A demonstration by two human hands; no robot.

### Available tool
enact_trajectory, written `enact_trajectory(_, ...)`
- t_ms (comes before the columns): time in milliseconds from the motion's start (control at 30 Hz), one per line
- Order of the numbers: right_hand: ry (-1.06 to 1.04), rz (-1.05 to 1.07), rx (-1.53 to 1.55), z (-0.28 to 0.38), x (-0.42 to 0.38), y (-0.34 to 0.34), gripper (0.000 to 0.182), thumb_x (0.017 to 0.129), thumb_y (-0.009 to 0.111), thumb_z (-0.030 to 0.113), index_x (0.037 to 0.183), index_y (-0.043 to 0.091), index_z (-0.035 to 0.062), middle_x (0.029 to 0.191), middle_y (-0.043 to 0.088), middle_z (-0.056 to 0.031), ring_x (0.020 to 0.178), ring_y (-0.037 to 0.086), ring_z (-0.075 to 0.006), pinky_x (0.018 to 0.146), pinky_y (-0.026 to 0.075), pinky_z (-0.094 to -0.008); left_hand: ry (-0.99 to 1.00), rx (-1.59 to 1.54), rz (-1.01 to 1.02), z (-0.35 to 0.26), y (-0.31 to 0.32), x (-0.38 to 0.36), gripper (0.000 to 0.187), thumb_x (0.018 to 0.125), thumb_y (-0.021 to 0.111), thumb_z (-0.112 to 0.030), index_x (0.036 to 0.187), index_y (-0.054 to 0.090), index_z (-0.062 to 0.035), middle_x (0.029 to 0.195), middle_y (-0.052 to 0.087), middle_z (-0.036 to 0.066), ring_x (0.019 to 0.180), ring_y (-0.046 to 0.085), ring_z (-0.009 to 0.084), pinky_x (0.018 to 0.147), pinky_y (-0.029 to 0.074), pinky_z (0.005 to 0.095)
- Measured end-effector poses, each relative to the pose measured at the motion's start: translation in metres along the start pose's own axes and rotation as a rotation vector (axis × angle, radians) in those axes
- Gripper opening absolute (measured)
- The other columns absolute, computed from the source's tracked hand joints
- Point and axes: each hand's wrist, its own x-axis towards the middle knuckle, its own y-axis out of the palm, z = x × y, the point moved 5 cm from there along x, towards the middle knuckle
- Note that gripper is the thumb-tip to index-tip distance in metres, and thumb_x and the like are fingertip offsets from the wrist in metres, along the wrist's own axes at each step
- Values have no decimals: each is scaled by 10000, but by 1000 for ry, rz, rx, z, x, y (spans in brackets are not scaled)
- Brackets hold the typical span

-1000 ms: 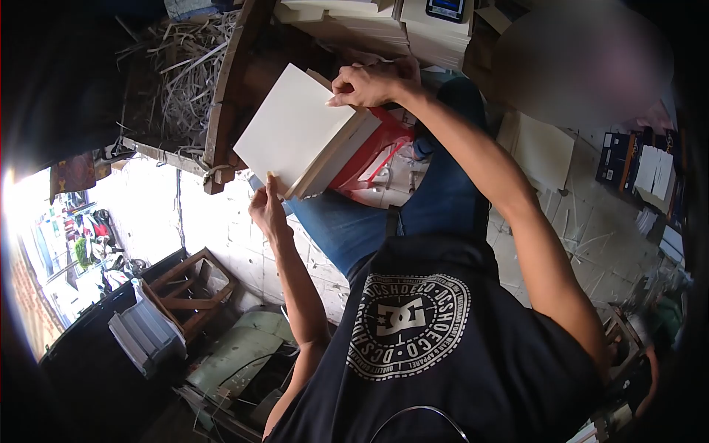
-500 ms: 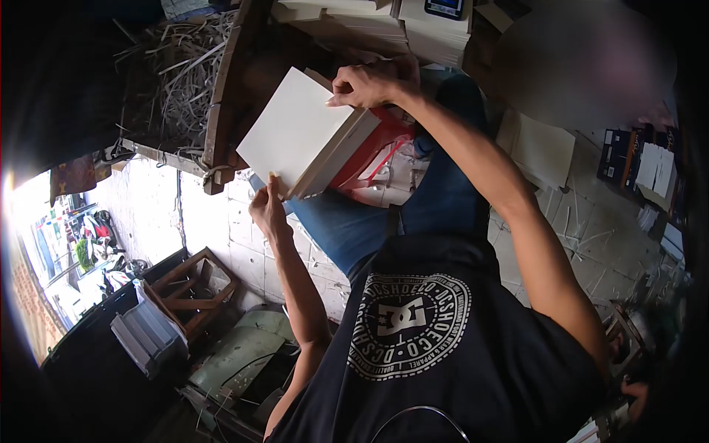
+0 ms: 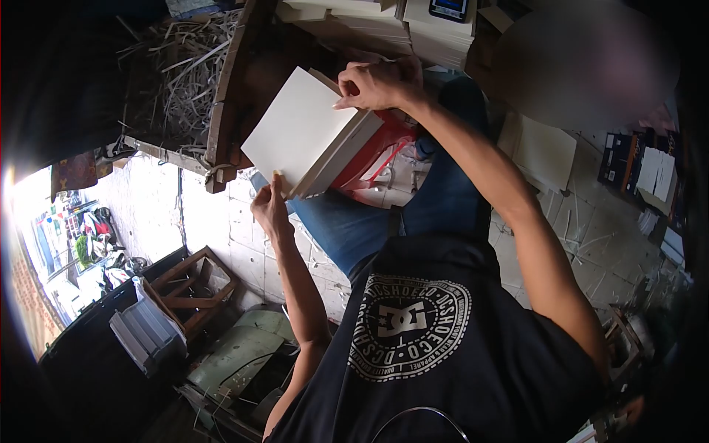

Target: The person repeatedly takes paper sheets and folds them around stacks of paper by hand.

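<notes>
A thick stack of cream paper sheets point(image 3: 299, 125) rests tilted above my lap, against the dark wooden bench. My left hand point(image 3: 273, 210) pinches the stack's near left corner, its thumb on the top sheet. At the opposite right corner is my right hand point(image 3: 377, 85), fingers curled and thumb and fingertips pressed together on the edge of the top sheet. How many sheets each hand grips is hidden. Red plastic point(image 3: 373, 151) shows beneath the stack, between my legs.
Piles of paper point(image 3: 439, 33) stand beyond my hands, with a phone point(image 3: 447, 7) on top. Shredded strips point(image 3: 196, 66) fill the left side. A cream stack point(image 3: 543, 151) and dark boxes point(image 3: 628, 166) lie right. Another person, blurred, is at upper right.
The stack and both hands have shifted very slightly to the right in view. My right fingers are a little more curled at the corner. Both hands stay on the paper.
</notes>
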Motion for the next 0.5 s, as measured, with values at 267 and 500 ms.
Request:
enact_trajectory(267, 140, -194, -360, 33, -31, -25, 572, 819, 654, 600, 659, 689, 52, 646, 652, -159, 670, 652, -324, 718, 512, -412, -7, 6, 3, -2, -1, 0, 374, 885, 741, -308, 770, 681, 42, 649, 605, 17, 567, 461, 69, 529, 338, 240)
enact_trajectory(500, 160, -331, -7, -14, -39, 27, 521, 806, 754, 497, 701, 533, 36, 658, 518, -92, 625, 505, -225, 582, 426, -364, -12, 32, -13, -6, -1, -4, 349, 888, 737, -295, 825, 709, 47, 681, 648, 31, 600, 506, 66, 554, 376, 238)
